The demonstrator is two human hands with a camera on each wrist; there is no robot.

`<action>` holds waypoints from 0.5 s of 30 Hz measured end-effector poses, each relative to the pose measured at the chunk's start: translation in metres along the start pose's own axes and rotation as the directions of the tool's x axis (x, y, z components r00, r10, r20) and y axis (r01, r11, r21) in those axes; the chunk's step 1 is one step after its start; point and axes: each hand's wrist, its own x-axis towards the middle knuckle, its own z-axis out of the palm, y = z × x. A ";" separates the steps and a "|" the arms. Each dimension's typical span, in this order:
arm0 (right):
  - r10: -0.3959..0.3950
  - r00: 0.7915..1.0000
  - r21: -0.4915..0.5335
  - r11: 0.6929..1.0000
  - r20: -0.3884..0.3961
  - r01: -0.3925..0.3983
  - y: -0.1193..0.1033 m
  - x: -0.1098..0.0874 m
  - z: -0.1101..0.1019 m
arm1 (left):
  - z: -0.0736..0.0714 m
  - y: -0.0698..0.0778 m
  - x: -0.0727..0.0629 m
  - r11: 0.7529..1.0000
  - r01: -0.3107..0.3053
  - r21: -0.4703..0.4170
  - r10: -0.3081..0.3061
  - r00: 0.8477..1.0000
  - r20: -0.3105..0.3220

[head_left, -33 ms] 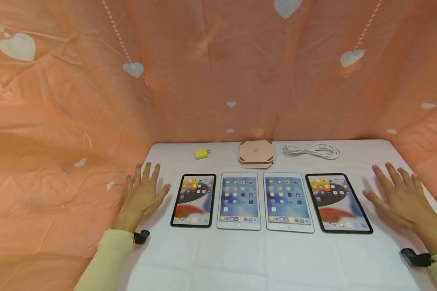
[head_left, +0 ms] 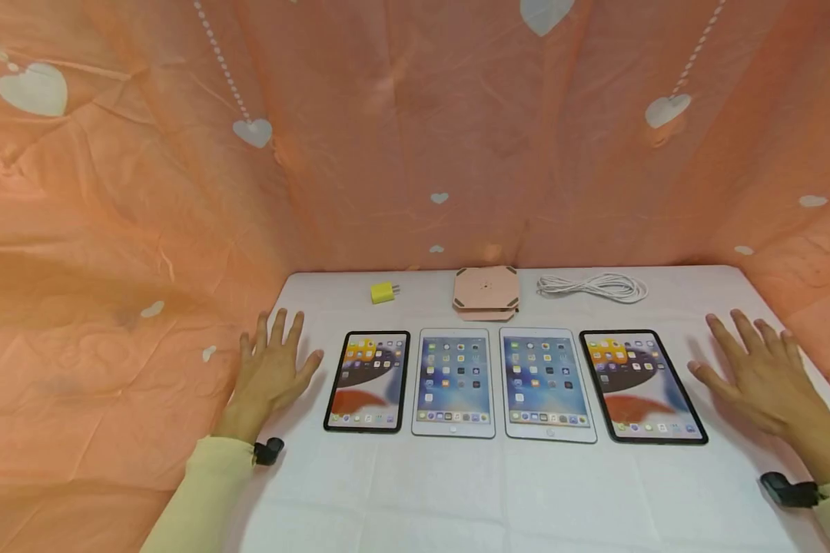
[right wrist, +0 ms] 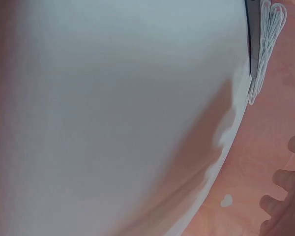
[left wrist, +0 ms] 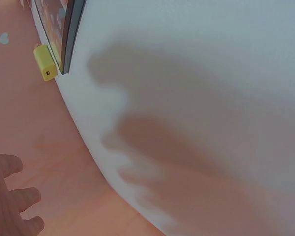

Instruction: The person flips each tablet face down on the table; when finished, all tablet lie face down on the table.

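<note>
In the head view, spread left hand [head_left: 270, 376] wide beside the leftmost tablet [head_left: 367, 382] on the surface [head_left: 429, 491], right hand [head_left: 768, 384] likewise beside the rightmost tablet [head_left: 643, 386]. Left wrist: glimpsed yellow charger [left wrist: 45, 62]. Right wrist: glimpsed white cable [right wrist: 269, 46].

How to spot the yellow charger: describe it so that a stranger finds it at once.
Find the white table with a row of four tablets. Beyond the leftmost tablet, near the table's far edge, lies the small yellow charger, its prongs pointing right. Unlike the flat pink piece and coiled white cable along that edge, it is bright yellow.
</note>
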 end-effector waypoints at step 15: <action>-0.011 1.000 0.111 0.994 -0.029 0.014 0.001 -0.001 -0.014 | -0.011 0.007 0.002 0.985 -0.013 -0.171 0.006 0.999 -0.045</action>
